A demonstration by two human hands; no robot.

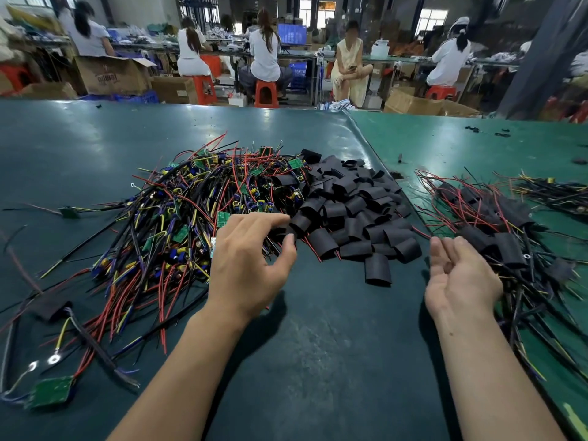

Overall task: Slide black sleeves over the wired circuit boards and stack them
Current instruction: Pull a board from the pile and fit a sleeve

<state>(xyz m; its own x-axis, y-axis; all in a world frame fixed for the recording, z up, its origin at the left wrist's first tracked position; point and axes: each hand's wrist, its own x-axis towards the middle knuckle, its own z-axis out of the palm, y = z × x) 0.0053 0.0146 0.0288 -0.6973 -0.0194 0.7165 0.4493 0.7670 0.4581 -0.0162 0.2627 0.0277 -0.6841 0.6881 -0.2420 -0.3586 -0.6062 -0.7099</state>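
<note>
On the dark green table, a large tangle of wired circuit boards lies to the left, with a heap of loose black sleeves touching its right edge. Well to the right sits a stack of sleeved boards, red and black wires trailing from it. Left hand hovers palm down at the near edge of the tangle, fingers loosely curved and spread, thumb and forefinger close to one sleeve; whether they touch it cannot be told. Right hand is held palm up beside the stack, fingers relaxed, holding nothing. One bare board lies alone at the near left. Seated workers occupy benches behind.
</note>
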